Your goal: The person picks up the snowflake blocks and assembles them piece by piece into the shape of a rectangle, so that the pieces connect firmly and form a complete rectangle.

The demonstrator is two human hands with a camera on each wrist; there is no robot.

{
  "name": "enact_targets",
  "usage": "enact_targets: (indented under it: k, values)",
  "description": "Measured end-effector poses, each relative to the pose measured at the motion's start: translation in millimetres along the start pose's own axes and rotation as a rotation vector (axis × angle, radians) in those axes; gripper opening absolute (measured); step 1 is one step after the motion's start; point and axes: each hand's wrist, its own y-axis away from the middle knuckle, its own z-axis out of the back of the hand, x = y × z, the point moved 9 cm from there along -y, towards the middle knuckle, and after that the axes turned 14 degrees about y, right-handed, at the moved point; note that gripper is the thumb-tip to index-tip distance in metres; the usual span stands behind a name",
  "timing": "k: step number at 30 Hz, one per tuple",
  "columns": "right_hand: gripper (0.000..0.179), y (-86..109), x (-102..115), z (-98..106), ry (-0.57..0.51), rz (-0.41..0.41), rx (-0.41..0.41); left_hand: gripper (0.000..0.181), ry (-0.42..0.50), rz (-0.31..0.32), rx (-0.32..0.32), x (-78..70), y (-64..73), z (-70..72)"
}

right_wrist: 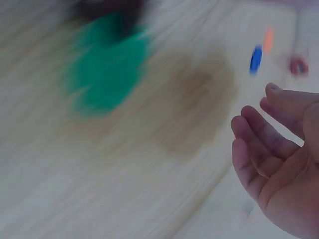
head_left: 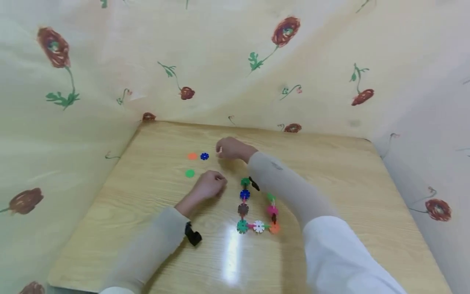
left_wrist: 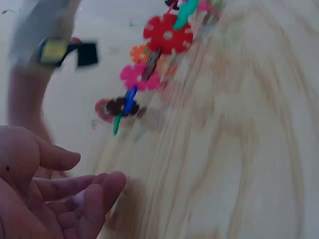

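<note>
My right hand (head_left: 233, 148) is over the table's far part, just right of a blue notched disc (head_left: 204, 156). In the right wrist view its thumb and loosely bent fingers (right_wrist: 241, 130) stand apart with nothing between them. Nearer to me, my left hand (head_left: 210, 184) is low over the wood, right of a green disc (head_left: 189, 173). Its fingers (left_wrist: 107, 191) are loosely bent and hold nothing. Right of it lies a chain of interlocking plastic discs, with a white disc (head_left: 258, 227) in its near side. My right sleeve covers part of the chain.
An orange disc (head_left: 192, 156) lies beside the blue one at the back left. The wooden table (head_left: 352, 228) meets a flower-patterned cloth (head_left: 220, 53) behind and at both sides. Black straps (head_left: 193, 234) hang at the wrists.
</note>
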Motion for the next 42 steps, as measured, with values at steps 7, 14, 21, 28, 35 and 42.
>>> enact_targets:
  k: [7, 14, 21, 28, 35, 42]
  values:
    - [0.021, -8.8, 14.5, -44.9, 0.104, -0.027, 0.031, 0.022, 0.151, 0.048, 0.082, 14.3, -3.6, -71.5]
    - [0.009, 8.1, -5.9, -50.5, 0.003, -0.071, 0.054, 0.028, 0.286, 0.105, 0.107, 12.4, -7.3, -82.4]
    - [0.010, 42.6, -17.0, -14.3, -0.101, 0.030, -0.124, 0.031, 0.206, 0.054, 0.109, -5.6, -18.4, -78.3]
    - [0.012, 126.8, -57.1, -12.7, -0.345, -0.122, -0.254, 0.023, 0.170, 0.107, 0.070, -7.0, -30.7, -69.7]
    - [0.009, 162.7, -69.1, -38.3, -0.323, -0.221, -0.247, 0.023, 0.183, 0.159, 0.073, -6.8, -39.6, -57.9]
    - [0.006, 163.0, -60.5, -45.9, -0.224, -0.188, -0.273, 0.018, 0.194, 0.165, 0.073, -5.0, -44.9, -55.8]
